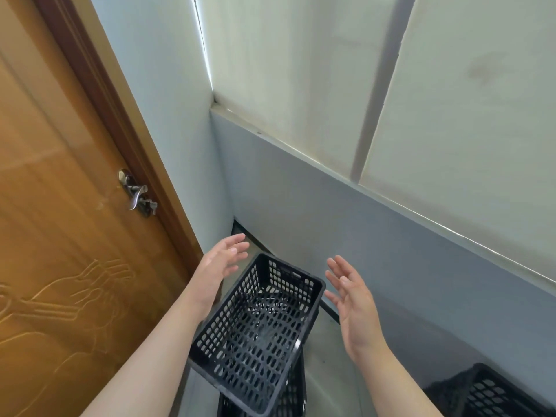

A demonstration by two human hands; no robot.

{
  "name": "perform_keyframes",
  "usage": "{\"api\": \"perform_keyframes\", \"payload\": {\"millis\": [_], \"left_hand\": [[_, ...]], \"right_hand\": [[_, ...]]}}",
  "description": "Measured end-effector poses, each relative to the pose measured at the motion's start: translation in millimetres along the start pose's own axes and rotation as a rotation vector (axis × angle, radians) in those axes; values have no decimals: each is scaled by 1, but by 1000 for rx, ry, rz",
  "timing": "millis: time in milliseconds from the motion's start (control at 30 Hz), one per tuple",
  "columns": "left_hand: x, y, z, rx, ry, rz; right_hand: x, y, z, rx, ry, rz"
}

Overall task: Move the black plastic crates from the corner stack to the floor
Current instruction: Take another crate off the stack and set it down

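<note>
Both spread wide and holding nothing, left hand (224, 261) and right hand (352, 302) flank the top black crate (255, 341).

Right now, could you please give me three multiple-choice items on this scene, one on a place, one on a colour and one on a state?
1. Where is the top black crate?
A. between the left hand and right hand
B. hanging on the door handle
C. on the window ledge

2. What colour is the door?
A. white
B. orange-brown
C. black

3. How are the hands?
A. both gripping the crate
B. both open, holding nothing
C. one on the door handle

Answers: 1 A, a hand shows on each side; 2 B, its wood is orange-brown; 3 B, fingers straight, clear of the crate.
</note>
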State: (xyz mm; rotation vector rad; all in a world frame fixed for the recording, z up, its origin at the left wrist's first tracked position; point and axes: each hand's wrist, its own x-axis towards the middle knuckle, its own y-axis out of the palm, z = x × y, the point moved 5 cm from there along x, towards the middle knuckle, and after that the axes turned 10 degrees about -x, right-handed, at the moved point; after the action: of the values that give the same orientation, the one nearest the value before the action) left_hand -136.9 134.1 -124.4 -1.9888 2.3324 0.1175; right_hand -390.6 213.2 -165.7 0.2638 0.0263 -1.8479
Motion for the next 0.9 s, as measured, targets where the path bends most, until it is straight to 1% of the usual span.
{"api": "perform_keyframes", "payload": {"millis": [233,400,700,900], "left_hand": [[55,-6,33,7,-101,-2],[100,-22,67,35,-166,47],[165,-69,170,31,-325,120],[189,-101,251,36,-423,112]], "right_hand": [[44,5,-35,-12,70,-35],[68,13,-70,-34,132,-102],[84,46,-183,-44,348,-312],[97,44,-255,-83,421,-416]]}}
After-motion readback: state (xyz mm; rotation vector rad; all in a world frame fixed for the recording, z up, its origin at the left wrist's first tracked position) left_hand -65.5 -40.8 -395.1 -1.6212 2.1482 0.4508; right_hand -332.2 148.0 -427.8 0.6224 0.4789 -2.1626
